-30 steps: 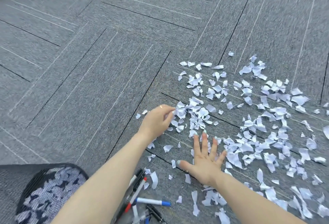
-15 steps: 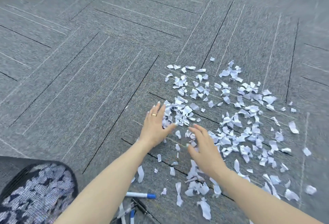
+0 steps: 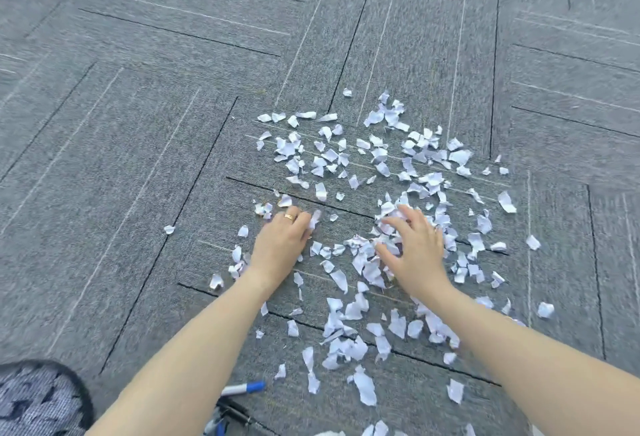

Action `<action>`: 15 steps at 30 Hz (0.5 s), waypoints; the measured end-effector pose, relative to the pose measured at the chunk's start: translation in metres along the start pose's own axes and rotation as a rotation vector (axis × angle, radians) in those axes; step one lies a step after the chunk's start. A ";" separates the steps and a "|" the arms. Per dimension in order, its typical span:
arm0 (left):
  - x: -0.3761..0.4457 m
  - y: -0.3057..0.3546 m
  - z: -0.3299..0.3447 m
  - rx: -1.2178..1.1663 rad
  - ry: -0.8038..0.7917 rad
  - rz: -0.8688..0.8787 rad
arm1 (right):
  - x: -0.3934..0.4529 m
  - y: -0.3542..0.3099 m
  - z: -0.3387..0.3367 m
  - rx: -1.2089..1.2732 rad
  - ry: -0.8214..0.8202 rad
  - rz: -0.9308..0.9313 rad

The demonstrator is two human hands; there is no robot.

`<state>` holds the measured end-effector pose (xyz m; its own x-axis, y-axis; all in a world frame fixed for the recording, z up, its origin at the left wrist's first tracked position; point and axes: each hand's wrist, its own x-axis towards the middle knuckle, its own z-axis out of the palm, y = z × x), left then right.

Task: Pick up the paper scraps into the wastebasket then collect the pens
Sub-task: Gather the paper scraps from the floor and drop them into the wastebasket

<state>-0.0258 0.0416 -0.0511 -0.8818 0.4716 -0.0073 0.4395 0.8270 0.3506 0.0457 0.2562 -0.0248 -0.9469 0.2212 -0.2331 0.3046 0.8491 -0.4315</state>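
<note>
White paper scraps [image 3: 377, 165] lie scattered over the grey carpet, thickest in the middle and to the right. My left hand [image 3: 282, 238], with a gold ring, has its fingers curled down onto a few scraps at the pile's left edge. My right hand [image 3: 415, 245] lies on a clump of scraps with fingers spread and slightly bent, thumb out to the left. A blue-capped pen [image 3: 244, 388] lies near the bottom, with dark pens [image 3: 232, 411] just below it, partly hidden by my left forearm. The black mesh wastebasket [image 3: 78, 390] shows at the bottom left with scraps inside.
Grey carpet tiles [image 3: 121, 158] with dark seams and pale stripes cover the whole floor. Loose single scraps [image 3: 169, 229] lie left of my left hand, and more sit between my forearms [image 3: 346, 342].
Both hands have reached further forward into the pile and moved apart. My left fingers have curled down. The view has shifted, so the wastebasket and pens sit lower in the frame.
</note>
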 end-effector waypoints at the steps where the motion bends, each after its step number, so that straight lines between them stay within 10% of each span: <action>1: -0.005 0.002 -0.002 -0.047 -0.006 -0.045 | 0.008 0.005 0.000 -0.018 -0.011 0.057; 5: -0.023 0.017 -0.017 -0.363 -0.021 -0.302 | 0.022 0.008 0.009 -0.091 -0.130 0.152; 15: -0.035 0.053 -0.062 -0.827 0.042 -0.685 | 0.013 -0.010 0.032 -0.272 -0.021 -0.506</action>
<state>0.0174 0.0499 0.0259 -0.9087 -0.0377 -0.4158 -0.3886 0.4403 0.8094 0.0336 0.2348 -0.0516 -0.9647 -0.2526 -0.0746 -0.2264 0.9402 -0.2546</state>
